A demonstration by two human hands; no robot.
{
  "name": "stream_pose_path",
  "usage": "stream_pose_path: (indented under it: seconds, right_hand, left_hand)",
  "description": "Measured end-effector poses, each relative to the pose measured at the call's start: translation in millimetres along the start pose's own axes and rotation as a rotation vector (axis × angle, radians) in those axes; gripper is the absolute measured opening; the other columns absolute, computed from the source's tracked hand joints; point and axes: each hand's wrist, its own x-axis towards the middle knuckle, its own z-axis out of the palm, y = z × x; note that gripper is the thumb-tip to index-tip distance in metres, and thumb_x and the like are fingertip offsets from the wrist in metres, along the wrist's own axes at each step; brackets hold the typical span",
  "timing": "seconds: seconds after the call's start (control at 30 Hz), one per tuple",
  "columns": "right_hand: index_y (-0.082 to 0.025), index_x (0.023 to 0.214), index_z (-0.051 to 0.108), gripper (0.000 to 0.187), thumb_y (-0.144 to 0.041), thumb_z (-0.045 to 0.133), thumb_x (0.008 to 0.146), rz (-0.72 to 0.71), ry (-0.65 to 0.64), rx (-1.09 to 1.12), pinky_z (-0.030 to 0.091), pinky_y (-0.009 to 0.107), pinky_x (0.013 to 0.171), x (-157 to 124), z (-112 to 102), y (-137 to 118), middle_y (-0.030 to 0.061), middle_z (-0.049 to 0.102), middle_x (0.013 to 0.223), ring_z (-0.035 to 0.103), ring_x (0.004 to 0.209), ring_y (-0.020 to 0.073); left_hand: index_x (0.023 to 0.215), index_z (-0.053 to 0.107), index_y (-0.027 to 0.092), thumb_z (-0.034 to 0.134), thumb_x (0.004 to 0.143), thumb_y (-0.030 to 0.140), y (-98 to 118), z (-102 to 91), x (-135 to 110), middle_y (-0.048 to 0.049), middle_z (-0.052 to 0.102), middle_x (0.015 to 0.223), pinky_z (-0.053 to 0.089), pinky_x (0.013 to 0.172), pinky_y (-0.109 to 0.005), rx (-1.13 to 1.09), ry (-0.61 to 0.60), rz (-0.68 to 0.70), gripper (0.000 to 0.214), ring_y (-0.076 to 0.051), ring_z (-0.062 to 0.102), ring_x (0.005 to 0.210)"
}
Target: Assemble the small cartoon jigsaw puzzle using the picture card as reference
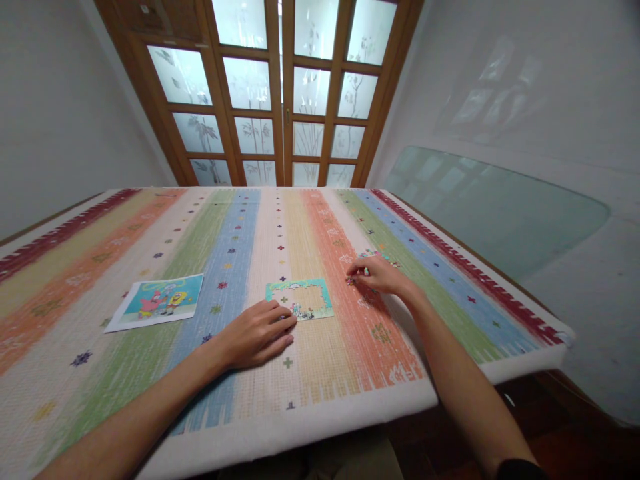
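Cloth: woven, striped.
Left hand: laid flat, fingers loosely apart, hiding a corner of your puzzle.
Puzzle: thin border, jagged inside, before you.
Right hand: fingertips bunched beside small, blurred pieces; whether clamped on one, I can't tell.

Left hand — at partial puzzle

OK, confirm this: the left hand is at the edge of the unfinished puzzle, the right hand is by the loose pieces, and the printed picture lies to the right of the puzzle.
One correction: the head view shows the printed picture to the left of the unfinished puzzle. The left hand is at its edge, and the right hand by the loose pieces.
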Motion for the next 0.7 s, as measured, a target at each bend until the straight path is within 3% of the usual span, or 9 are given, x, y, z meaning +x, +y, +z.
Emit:
stream_pose_path:
  seconds: [0.17, 0.3, 0.53, 0.7]
  right_hand:
    - [-0.018, 0.096, 0.071, 0.019, -0.008, 0.057, 0.086, -0.055, 0.027, 0.204, 0.049, 0.027, 0.071, 1.2, 5.6, -16.5, 0.0041, 0.078, 0.087, 0.07, 0.079, 0.0164]
    - [-0.019, 0.093, 0.07, 0.018, -0.008, 0.058, 0.086, -0.131, 0.067, 0.289, 0.05, 0.028, 0.071, 6.9, 22.4, -37.3, 0.0041, 0.076, 0.086, 0.067, 0.078, 0.0162]
    - [-0.018, 0.096, 0.071, 0.014, -0.012, 0.061, 0.089, -0.28, 0.09, 0.288, 0.05, 0.03, 0.076, 19.8, 62.3, -75.9, 0.0067, 0.074, 0.094, 0.065, 0.083, 0.0177]
    - [-0.016, 0.097, 0.07, 0.015, -0.009, 0.06, 0.089, -0.373, 0.1, 0.249, 0.048, 0.028, 0.074, 28.6, 80.6, -86.1, 0.007, 0.074, 0.094, 0.064, 0.081, 0.0163]
  left_hand:
    - [0.114, 0.064, 0.016, 0.046, 0.105, 0.026, -0.3, 1.1, 0.1, -0.0107, 0.07, 0.105, 0.053, 0.083, -0.04, 0.01, 0.013, 0.004, 0.023, -0.023, 0.063, 0.092]
    - [0.114, 0.065, 0.016, 0.045, 0.106, 0.027, 0.3, 1.0, -0.3, -0.0116, 0.07, 0.109, 0.053, 0.085, -0.041, 0.025, 0.026, 0.002, 0.025, -0.024, 0.064, 0.095]
    - [0.116, 0.065, 0.016, 0.043, 0.106, 0.028, 0.6, 1.5, -0.3, -0.0121, 0.072, 0.115, 0.053, 0.086, -0.042, 0.045, 0.003, 0.007, 0.027, -0.025, 0.065, 0.098]
    - [0.115, 0.066, 0.015, 0.043, 0.106, 0.028, 0.0, 1.9, 0.1, -0.0129, 0.072, 0.114, 0.052, 0.086, -0.042, 0.037, -0.023, -0.001, 0.028, -0.026, 0.065, 0.098]
